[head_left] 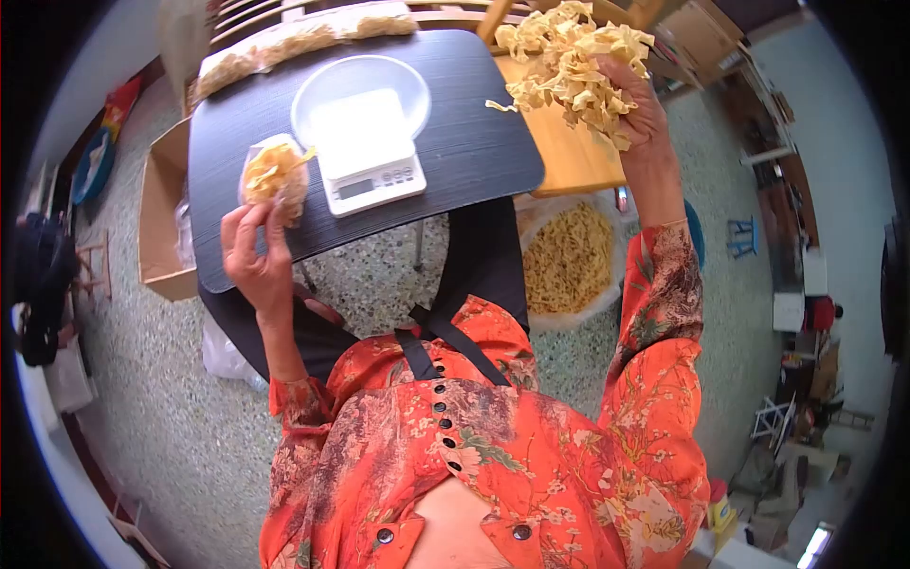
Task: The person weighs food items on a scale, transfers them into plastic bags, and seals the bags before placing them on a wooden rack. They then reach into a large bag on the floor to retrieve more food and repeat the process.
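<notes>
My left hand (258,254) pinches a small clear plastic bag (297,197) at the left part of the black table. Pale yellow dried strips (273,171) fill its mouth, and one piece sticks out to the right. Raised at the upper right, my right hand (646,116) is closed around a big loose clump of curly dried strips (573,71). Between the hands stands a white digital scale (377,185) with a clear round bowl (413,93) on it. Its display cannot be read, and glare washes out its top.
A row of filled bags (313,43) lies along the far edge of the black table (464,123). A wooden stool (569,156) adjoins it on the right. Below that, a large plastic bag of dried strips (569,256) sits on the floor. A cardboard box (163,213) stands at left.
</notes>
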Motion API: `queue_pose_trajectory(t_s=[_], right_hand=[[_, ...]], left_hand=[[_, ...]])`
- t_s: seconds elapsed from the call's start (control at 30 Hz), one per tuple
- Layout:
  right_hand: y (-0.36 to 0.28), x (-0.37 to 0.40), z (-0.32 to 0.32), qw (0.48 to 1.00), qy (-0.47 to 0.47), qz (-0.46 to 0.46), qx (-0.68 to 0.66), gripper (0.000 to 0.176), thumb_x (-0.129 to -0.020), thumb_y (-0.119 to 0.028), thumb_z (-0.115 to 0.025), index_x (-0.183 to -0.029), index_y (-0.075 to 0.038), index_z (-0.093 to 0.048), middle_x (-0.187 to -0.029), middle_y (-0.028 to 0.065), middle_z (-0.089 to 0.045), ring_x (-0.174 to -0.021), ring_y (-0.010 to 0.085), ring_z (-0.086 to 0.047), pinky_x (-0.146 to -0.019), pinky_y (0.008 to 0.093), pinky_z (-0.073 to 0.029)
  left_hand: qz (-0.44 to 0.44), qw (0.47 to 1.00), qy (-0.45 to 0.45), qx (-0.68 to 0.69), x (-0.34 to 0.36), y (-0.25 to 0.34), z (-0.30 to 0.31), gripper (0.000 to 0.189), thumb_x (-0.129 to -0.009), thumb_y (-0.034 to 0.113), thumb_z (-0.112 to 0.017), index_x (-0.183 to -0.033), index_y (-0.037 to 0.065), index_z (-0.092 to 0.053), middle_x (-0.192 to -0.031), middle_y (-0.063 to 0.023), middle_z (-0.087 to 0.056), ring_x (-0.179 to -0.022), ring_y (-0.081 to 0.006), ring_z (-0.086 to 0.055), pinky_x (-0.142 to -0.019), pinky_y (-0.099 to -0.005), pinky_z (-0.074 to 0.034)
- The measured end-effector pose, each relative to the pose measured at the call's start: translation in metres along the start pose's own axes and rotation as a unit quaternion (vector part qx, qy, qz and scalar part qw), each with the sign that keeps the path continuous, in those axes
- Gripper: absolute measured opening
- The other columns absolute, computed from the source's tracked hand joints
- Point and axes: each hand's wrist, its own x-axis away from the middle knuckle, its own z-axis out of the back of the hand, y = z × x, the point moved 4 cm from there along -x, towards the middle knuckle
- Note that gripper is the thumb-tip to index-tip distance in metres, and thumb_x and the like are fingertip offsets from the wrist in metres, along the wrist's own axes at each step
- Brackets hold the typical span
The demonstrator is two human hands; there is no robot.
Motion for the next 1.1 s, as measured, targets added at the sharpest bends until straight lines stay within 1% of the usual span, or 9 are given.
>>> queue_pose_trajectory(t_s=[0.1,0.2,0.3,0.37,0.57,0.83,0.97,1.0,1.1], right_hand=[[0.013,-0.032,-0.032,0.999,-0.014,0.006,0.041,0.024,-0.092,-0.011,-0.071,-0.112,0.002,-0.067,-0.106,0.0144,-0.073,-0.092,0.0228,-0.074,-0.076,0.0329,-0.066],[0.033,-0.054,-0.063,0.995,-0.077,-0.054,0.012,0.025,-0.090,-0.006,-0.074,-0.112,0.002,-0.067,-0.104,0.0156,-0.073,-0.088,0.0231,-0.075,-0.074,0.0315,-0.066],[0.052,-0.081,-0.084,0.987,-0.119,-0.106,0.020,0.031,-0.090,-0.006,-0.073,-0.116,0.006,-0.061,-0.107,0.0197,-0.071,-0.091,0.0276,-0.075,-0.072,0.0374,-0.068],[0.063,-0.088,-0.095,0.990,-0.091,-0.069,0.081,0.032,-0.089,-0.006,-0.075,-0.115,0.007,-0.061,-0.107,0.0204,-0.071,-0.090,0.0271,-0.075,-0.070,0.0344,-0.068],[0.109,-0.138,-0.070,0.974,-0.060,-0.141,0.164,0.035,-0.084,-0.003,-0.079,-0.114,0.004,-0.063,-0.102,0.0181,-0.073,-0.084,0.0258,-0.076,-0.073,0.0330,-0.068],[0.142,-0.143,-0.087,0.950,-0.040,-0.080,0.301,0.042,-0.077,0.001,-0.083,-0.116,0.007,-0.066,-0.107,0.0185,-0.073,-0.090,0.0265,-0.075,-0.080,0.0394,-0.066],[0.146,-0.118,-0.113,0.936,-0.052,-0.041,0.344,0.038,-0.078,-0.001,-0.083,-0.112,0.006,-0.069,-0.104,0.0164,-0.074,-0.089,0.0234,-0.075,-0.078,0.0365,-0.065],[0.149,-0.124,-0.108,0.924,-0.059,-0.036,0.375,0.026,-0.076,-0.002,-0.083,-0.100,-0.002,-0.073,-0.095,0.0089,-0.075,-0.082,0.0168,-0.073,-0.076,0.0341,-0.061],[0.156,-0.125,-0.111,0.899,-0.068,0.019,0.433,0.028,-0.074,-0.006,-0.084,-0.100,-0.003,-0.073,-0.092,0.0063,-0.075,-0.081,0.0123,-0.070,-0.076,0.0298,-0.058]], left_hand=[[0.004,1.000,0.006,0.013,0.000,0.003,0.003,0.012,-0.086,-0.001,-0.076,-0.097,-0.001,-0.072,-0.093,-0.0096,-0.066,-0.086,-0.0230,-0.065,-0.078,-0.0326,-0.052],[0.000,0.999,0.020,0.025,0.003,0.008,0.008,0.012,-0.086,-0.001,-0.076,-0.097,0.000,-0.072,-0.092,-0.0096,-0.066,-0.085,-0.0228,-0.065,-0.077,-0.0326,-0.052],[0.007,0.999,0.018,0.029,0.000,0.011,0.011,0.012,-0.085,-0.001,-0.076,-0.096,0.000,-0.073,-0.091,-0.0097,-0.065,-0.085,-0.0231,-0.066,-0.077,-0.0325,-0.053],[0.007,0.999,0.014,0.028,0.000,0.010,0.010,0.013,-0.085,-0.001,-0.076,-0.097,0.000,-0.073,-0.091,-0.0098,-0.066,-0.084,-0.0234,-0.066,-0.077,-0.0326,-0.053],[0.012,0.999,0.019,0.033,-0.001,0.010,0.013,0.014,-0.084,-0.002,-0.077,-0.097,0.000,-0.073,-0.092,-0.0096,-0.066,-0.085,-0.0232,-0.066,-0.077,-0.0323,-0.053],[0.014,0.999,0.018,0.039,0.000,0.010,0.013,0.012,-0.086,0.000,-0.076,-0.097,0.000,-0.072,-0.093,-0.0083,-0.067,-0.086,-0.0206,-0.065,-0.078,-0.0306,-0.051],[0.019,0.999,0.016,0.035,0.003,0.011,0.014,0.016,-0.082,-0.003,-0.078,-0.096,0.001,-0.073,-0.092,-0.0090,-0.066,-0.085,-0.0230,-0.066,-0.078,-0.0330,-0.053],[0.022,0.999,0.015,0.030,0.000,0.011,0.015,0.016,-0.082,-0.003,-0.078,-0.096,0.001,-0.073,-0.092,-0.0091,-0.066,-0.085,-0.0232,-0.066,-0.078,-0.0330,-0.053],[0.014,0.999,0.020,0.040,0.001,0.012,0.014,0.016,-0.081,-0.003,-0.078,-0.096,0.001,-0.072,-0.092,-0.0095,-0.066,-0.085,-0.0236,-0.066,-0.078,-0.0329,-0.053]])
